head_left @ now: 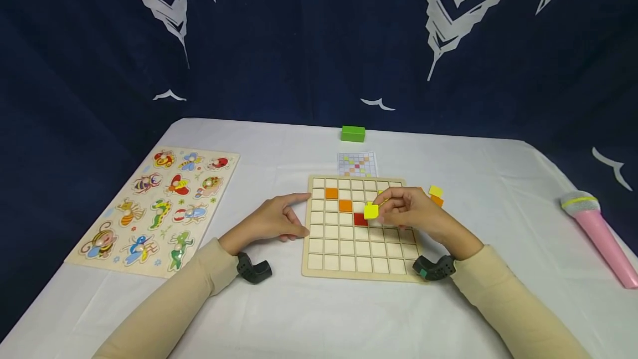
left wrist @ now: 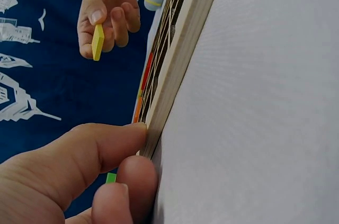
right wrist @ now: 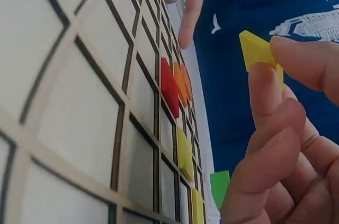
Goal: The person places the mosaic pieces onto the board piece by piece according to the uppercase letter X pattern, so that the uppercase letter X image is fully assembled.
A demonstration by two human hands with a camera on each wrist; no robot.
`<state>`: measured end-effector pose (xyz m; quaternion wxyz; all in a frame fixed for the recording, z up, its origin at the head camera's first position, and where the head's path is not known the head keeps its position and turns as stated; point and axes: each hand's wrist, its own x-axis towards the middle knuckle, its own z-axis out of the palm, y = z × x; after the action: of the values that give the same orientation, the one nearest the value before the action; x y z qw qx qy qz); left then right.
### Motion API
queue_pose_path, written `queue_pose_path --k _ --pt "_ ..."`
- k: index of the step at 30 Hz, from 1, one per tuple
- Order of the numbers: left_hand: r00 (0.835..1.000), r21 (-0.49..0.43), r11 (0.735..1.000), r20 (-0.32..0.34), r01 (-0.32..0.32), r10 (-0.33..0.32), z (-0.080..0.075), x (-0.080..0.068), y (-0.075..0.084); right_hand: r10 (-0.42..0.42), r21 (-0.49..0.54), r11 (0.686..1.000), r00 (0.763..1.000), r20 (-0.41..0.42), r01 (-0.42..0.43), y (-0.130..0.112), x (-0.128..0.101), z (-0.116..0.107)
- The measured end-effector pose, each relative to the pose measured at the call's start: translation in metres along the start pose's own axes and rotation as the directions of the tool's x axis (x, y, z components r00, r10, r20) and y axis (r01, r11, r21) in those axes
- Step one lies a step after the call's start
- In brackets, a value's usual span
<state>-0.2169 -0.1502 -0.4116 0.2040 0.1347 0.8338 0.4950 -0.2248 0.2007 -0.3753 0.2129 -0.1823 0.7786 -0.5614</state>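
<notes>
Pinching a flat yellow square tile (head_left: 371, 211) between thumb and fingertips, the right hand (head_left: 411, 214) holds it just above the wooden grid board (head_left: 359, 270) — beside a red tile (head_left: 360, 219) seated in its cell. Two orange tiles (head_left: 345, 205) lie diagonally up-left. Left hand (head_left: 271, 220) — fingers relaxed, thumb and fingertip touching the board's pale left edge on white cloth.
</notes>
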Motion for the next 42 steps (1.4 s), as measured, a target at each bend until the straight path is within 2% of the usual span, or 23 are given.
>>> queue_pose_path --k 4,11,21,42 --pt "1.000 -0.004 1.000 0.005 0.002 -0.002 0.001 0.000 0.000 0.018 -0.031 0.999 1.000 0.010 -0.018 -0.001 0.002 0.005" --pt "1.000 0.003 1.000 -0.005 0.001 -0.001 0.000 0.001 -0.001 0.020 -0.058 0.998 0.997 0.077 -0.015 -0.002 0.009 0.015" --pt "1.000 0.004 1.000 0.005 -0.016 0.016 -0.002 0.002 -0.002 0.063 -0.107 0.993 0.991 0.114 -0.051 -0.008 0.021 0.031" --pt "1.000 0.013 1.000 -0.006 -0.003 0.003 -0.001 0.003 -0.002 0.010 -0.301 0.953 0.992 0.122 0.027 -0.009 0.029 0.047"
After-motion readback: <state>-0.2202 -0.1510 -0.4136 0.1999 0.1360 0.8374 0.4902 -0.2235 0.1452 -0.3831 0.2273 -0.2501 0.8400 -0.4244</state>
